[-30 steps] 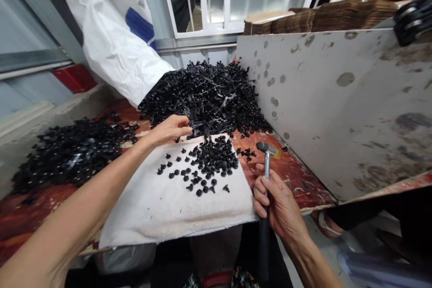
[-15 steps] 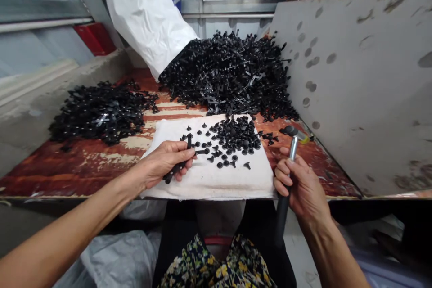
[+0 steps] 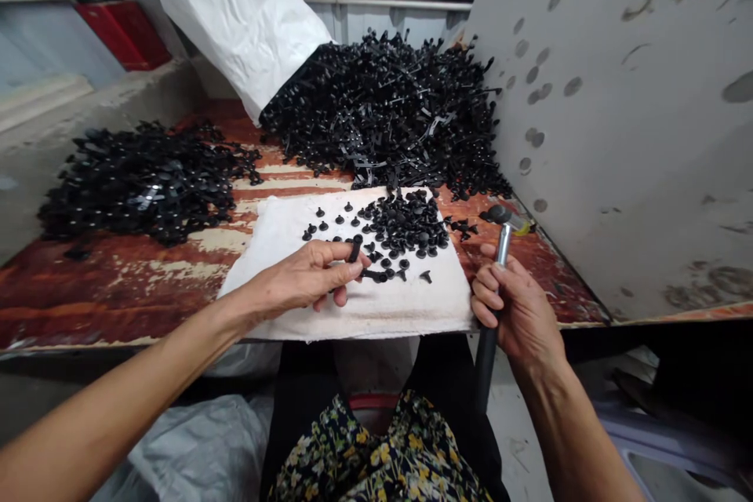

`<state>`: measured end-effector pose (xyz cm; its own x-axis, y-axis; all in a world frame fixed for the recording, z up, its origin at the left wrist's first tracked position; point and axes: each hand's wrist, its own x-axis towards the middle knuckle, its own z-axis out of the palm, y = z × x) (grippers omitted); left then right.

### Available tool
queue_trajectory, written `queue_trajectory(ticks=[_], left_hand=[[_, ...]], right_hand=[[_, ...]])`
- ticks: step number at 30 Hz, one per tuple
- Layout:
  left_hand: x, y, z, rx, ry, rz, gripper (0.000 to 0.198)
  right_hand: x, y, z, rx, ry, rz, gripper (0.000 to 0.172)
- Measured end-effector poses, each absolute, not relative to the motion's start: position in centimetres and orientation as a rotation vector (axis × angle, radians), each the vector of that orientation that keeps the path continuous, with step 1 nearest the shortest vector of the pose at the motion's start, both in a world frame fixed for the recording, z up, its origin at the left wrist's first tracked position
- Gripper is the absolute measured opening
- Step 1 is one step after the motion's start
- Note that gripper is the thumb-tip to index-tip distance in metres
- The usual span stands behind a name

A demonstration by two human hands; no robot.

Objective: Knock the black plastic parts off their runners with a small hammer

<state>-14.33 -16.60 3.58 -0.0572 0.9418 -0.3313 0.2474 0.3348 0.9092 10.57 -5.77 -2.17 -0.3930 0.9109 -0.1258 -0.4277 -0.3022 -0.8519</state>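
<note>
My left hand (image 3: 326, 273) pinches a black plastic strip piece (image 3: 355, 249) over the white cloth (image 3: 353, 318); a second dark strip end pokes out past the fingertips, and the palm side is hidden. Just beyond the fingers lie loose black button-headed plugs (image 3: 405, 223), scattered and heaped on the cloth. At the cloth's right edge my right hand (image 3: 511, 298) is wrapped around a hammer (image 3: 503, 243). Its metal shaft points up, with a dark face on the left of the head and a yellow one on the right. The black handle hangs below my fist.
A big heap of black plastic pieces (image 3: 388, 110) spills from a white sack (image 3: 235, 16) at the back. Another black pile (image 3: 141, 180) sits at left on the worn red tabletop (image 3: 147, 290). A spotted grey panel (image 3: 635, 133) stands along the right side.
My left hand has moved right over the cloth, nearer the loose plugs, still holding black strip. My right hand keeps its grip on the hammer. The view has tilted down slightly.
</note>
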Motion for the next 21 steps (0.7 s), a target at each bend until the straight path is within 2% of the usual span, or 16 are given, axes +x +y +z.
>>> queue_trajectory(ticks=[7, 14, 21], left_hand=[[-15.2, -17.5, 2.8, 1.246, 1.670, 0.778, 0.036], [-16.5, -19.5, 4.2, 1.103, 1.854, 0.755, 0.043], [-14.9, -17.6, 4.1, 1.277, 1.777, 0.819, 0.027]], right_hand=[[10.8, -5.7, -2.4, -0.783, -0.961, 1.828, 0.038], [10.7, -5.7, -2.3, -0.806, -0.946, 1.823, 0.039], [10.7, -5.8, -2.2, -0.827, -0.964, 1.812, 0.037]])
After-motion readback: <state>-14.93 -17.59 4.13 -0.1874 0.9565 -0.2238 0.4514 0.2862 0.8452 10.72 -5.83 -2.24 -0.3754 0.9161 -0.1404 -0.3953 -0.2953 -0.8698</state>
